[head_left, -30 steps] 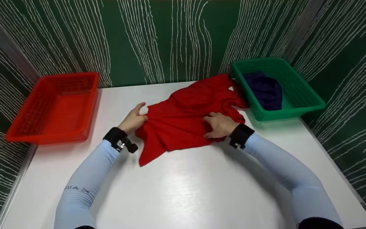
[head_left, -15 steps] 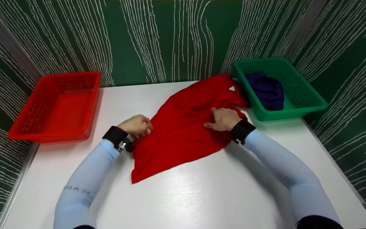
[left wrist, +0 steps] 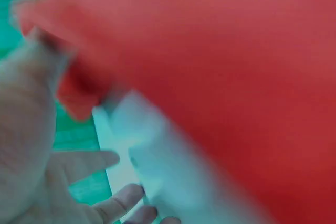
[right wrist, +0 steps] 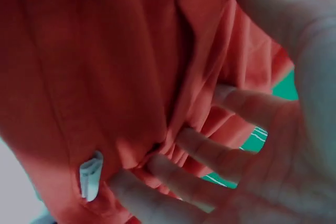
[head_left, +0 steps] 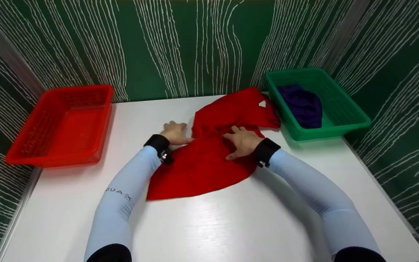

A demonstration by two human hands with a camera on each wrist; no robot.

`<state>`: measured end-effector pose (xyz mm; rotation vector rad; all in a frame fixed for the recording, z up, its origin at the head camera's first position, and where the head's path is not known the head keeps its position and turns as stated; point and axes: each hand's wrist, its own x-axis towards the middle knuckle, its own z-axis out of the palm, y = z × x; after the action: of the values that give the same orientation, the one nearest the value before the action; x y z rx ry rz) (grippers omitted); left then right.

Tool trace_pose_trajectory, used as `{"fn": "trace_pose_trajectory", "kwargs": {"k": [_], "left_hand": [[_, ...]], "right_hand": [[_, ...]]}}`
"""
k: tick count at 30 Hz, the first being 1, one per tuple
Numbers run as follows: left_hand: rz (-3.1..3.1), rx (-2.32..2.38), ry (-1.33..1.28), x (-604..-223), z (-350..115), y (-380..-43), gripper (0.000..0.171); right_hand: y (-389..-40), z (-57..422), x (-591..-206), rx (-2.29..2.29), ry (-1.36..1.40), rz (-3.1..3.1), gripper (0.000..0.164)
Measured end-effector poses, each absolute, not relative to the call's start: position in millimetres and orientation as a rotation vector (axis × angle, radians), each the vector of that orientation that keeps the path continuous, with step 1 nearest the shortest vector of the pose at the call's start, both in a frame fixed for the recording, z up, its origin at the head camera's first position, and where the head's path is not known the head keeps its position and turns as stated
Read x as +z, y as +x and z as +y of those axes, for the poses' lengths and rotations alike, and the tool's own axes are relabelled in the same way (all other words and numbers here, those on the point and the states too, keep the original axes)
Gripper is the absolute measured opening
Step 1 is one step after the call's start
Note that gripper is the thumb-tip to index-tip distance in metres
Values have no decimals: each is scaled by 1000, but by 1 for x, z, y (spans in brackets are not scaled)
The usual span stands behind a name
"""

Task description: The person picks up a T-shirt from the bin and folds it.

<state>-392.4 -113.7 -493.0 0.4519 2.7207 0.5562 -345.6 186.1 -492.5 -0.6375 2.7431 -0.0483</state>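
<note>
A red garment (head_left: 198, 171) lies rumpled across the middle of the table, its far end beside the green basket. At its left edge is my left hand (head_left: 175, 134), fingers spread, with the thumb at the cloth. In the left wrist view the garment (left wrist: 210, 77) is blurred and hides the thumb tip; the other fingers (left wrist: 126, 198) are extended. My right hand (head_left: 244, 142) rests on the garment with its fingers apart. Folds bunch under those fingertips (right wrist: 163, 166) in the right wrist view, near a small white label (right wrist: 91, 176).
A red basket (head_left: 100, 145) stands at the back left of the white table (head_left: 209, 225). At the back right is a green basket (head_left: 351, 125) holding a purple cloth (head_left: 300, 105). Green walls with white wavy lines (head_left: 209, 47) enclose the table's back and sides.
My left hand has come off its earlier hold at the left edge and moved right. The garment's near edge first spread toward me, while its left side is now pushed inward. The right hand stays on it.
</note>
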Motion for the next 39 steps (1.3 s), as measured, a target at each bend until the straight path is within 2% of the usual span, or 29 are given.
{"fn": "trace_pose_trajectory", "kwargs": {"k": [3, 7, 10, 13, 18, 20, 22, 25, 29, 31, 35, 39], "left_hand": [[2591, 711, 650, -492, -87, -381, 91], [2444, 965, 863, -493, -63, -369, 101], [2464, 1097, 866, -497, -61, -367, 87], [2482, 1194, 788, -506, -72, -373, 78], [2672, 1075, 742, -561, -94, -425, 91], [2811, 930, 706, -582, -98, -451, 96], [2888, 795, 680, -587, -99, -465, 95], [2908, 624, 685, -578, -99, -467, 71], [2861, 445, 703, -539, -92, -439, 29], [2872, 350, 683, -520, -91, -421, 24], [2887, 107, 602, -501, -104, -403, 33], [2890, -153, 505, -490, -137, -391, 63]], "right_hand": [[-347, 182, -495, -83, -699, 2714, 97], [-348, 175, -501, -182, -882, 2671, 91], [-347, 173, -505, -247, -963, 2665, 83], [-345, 171, -506, -260, -944, 2664, 86], [-339, 171, -504, -209, -880, 2639, 104], [-338, 171, -503, -197, -870, 2641, 103], [-338, 171, -502, -191, -868, 2647, 102], [-338, 173, -502, -196, -869, 2645, 102], [-338, 177, -503, -195, -864, 2643, 103], [-337, 179, -502, -183, -867, 2647, 104], [-338, 188, -499, -141, -854, 2658, 108], [-345, 211, -493, -106, -764, 2660, 112]]}}
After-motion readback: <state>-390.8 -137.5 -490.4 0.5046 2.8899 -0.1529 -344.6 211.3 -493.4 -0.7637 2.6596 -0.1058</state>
